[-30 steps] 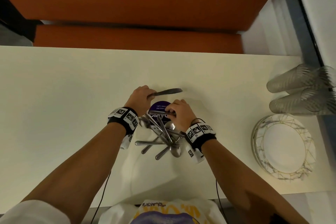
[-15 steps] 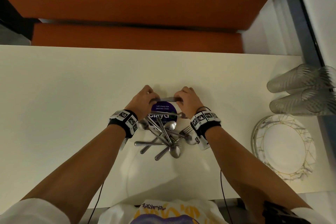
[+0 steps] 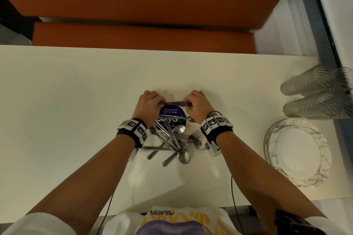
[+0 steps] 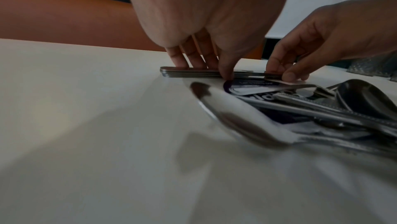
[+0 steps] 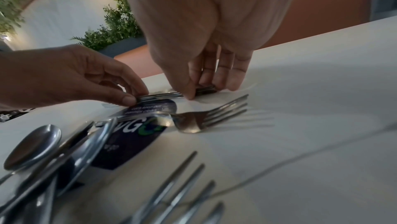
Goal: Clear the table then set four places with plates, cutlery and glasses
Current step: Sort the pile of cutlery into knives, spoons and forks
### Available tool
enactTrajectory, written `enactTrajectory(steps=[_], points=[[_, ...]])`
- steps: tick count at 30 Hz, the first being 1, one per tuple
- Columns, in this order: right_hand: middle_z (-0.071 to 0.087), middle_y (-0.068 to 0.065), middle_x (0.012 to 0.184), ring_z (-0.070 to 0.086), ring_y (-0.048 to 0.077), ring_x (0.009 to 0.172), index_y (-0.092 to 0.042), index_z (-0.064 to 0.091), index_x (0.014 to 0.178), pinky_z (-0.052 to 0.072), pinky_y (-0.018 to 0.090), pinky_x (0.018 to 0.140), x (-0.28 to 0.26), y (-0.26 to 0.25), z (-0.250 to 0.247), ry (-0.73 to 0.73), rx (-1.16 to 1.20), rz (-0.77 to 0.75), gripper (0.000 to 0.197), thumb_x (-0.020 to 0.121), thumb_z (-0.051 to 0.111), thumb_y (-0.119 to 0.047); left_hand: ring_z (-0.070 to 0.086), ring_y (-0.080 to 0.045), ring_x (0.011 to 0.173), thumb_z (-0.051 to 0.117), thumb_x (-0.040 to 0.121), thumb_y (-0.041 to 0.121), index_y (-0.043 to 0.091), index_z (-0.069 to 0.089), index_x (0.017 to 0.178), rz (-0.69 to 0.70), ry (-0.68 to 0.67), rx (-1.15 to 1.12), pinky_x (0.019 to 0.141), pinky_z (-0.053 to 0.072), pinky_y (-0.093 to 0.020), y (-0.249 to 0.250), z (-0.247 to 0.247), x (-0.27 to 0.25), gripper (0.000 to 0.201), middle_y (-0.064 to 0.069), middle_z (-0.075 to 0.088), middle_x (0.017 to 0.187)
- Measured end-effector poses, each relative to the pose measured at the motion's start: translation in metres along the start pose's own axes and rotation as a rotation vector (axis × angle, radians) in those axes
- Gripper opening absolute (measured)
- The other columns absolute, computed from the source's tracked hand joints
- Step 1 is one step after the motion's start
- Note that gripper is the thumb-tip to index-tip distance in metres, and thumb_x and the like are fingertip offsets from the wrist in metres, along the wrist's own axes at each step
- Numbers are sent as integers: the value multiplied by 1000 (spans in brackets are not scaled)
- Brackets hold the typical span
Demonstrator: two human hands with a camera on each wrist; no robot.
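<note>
A small stack of steel knives (image 3: 172, 103) lies crosswise at the far edge of a purple round sticker (image 3: 171, 118) on the cream table (image 3: 76, 101). My left hand (image 3: 150, 104) pinches the handle end of the knives (image 4: 193, 73) between thumb and fingers. My right hand (image 3: 196, 103) pinches the blade end (image 5: 163, 96). Just nearer to me is a tangled pile of spoons and forks (image 3: 172, 143). A single fork (image 5: 206, 117) lies by my right wrist.
A stack of white plates with gold veining (image 3: 298, 150) sits at the right edge of the table. Behind it, ribbed clear glasses (image 3: 315, 93) lie on their sides. An orange bench (image 3: 143, 36) runs along the table's far side.
My right hand left the cutlery pile and moved forward to the blade end of the knives that my left hand held. Both hands now grip the stack, lowered to the table.
</note>
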State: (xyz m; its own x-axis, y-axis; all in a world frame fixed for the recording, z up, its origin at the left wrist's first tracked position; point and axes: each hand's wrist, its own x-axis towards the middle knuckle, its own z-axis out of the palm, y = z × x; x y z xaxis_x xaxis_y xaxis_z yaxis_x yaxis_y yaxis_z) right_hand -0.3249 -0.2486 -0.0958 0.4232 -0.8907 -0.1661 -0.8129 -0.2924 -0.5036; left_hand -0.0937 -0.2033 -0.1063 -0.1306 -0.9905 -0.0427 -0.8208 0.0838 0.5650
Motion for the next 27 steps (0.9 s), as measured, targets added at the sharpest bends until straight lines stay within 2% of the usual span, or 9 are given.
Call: enactTrajectory(steps=[3, 6, 11, 14, 16, 20, 22, 24, 27], points=[[57, -1, 101, 43, 14, 96, -14, 68, 102, 45, 26, 84, -1, 0, -2, -7, 7, 27, 16, 87, 66, -9, 54, -27, 103, 66, 94, 10, 11, 74, 109, -15, -18, -9, 95, 50, -46, 0, -2, 0, 17, -3, 68, 107], [59, -3, 103, 46, 16, 99, -17, 66, 113, 44, 25, 84, -7, 5, -10, 24, 36, 92, 27, 87, 65, -10, 54, -25, 109, 67, 95, 17, 14, 72, 119, -36, -13, -31, 100, 48, -41, 1, -8, -1, 24, -2, 67, 114], [63, -4, 97, 51, 15, 95, -17, 71, 102, 39, 21, 82, -29, 13, -22, 187, 97, 144, 21, 92, 57, -6, 56, -21, 103, 64, 97, 15, 16, 73, 112, -51, 96, -64, 93, 51, -37, 2, -20, -12, 17, 0, 68, 105], [61, -7, 89, 53, 16, 91, -19, 72, 95, 45, 28, 82, -43, 6, -17, 203, 101, 125, 20, 90, 59, -5, 57, -19, 92, 63, 96, 13, 18, 73, 102, -57, 132, -67, 86, 53, -43, 2, -23, -25, 13, 5, 67, 93], [58, -10, 85, 51, 14, 89, -19, 73, 93, 47, 31, 81, -51, -4, -11, 203, 116, 102, 19, 88, 61, -5, 56, -19, 88, 65, 95, 20, 20, 71, 99, -97, 112, -30, 83, 52, -45, 0, -22, -38, 8, 6, 65, 90], [61, -9, 86, 51, 13, 90, -20, 72, 95, 51, 32, 80, -64, -29, 5, 124, 113, 74, 11, 88, 67, -14, 56, -22, 93, 70, 90, 39, 20, 66, 103, -272, 64, 13, 84, 48, -39, -4, -17, -68, 23, 2, 63, 98], [65, -6, 91, 52, 16, 93, -23, 71, 95, 50, 35, 84, -68, -40, 12, 58, 36, 102, 9, 88, 67, -26, 59, -24, 96, 71, 88, 39, 19, 66, 104, -315, 62, 9, 84, 49, -39, -4, -15, -82, 26, 0, 64, 100], [65, -4, 96, 52, 18, 96, -24, 71, 97, 48, 37, 87, -72, -47, 16, -20, -85, 142, 16, 89, 65, -36, 59, -25, 99, 74, 85, 39, 18, 65, 107, -341, 35, -4, 86, 50, -40, -4, -13, -94, 31, -1, 64, 104], [65, -4, 95, 54, 20, 97, -24, 69, 95, 49, 39, 89, -76, -50, 19, -74, -78, 182, 9, 92, 62, -28, 56, -26, 100, 75, 84, 42, 18, 64, 115, -297, 93, 33, 86, 50, -41, 0, -13, -107, 41, -5, 61, 110]])
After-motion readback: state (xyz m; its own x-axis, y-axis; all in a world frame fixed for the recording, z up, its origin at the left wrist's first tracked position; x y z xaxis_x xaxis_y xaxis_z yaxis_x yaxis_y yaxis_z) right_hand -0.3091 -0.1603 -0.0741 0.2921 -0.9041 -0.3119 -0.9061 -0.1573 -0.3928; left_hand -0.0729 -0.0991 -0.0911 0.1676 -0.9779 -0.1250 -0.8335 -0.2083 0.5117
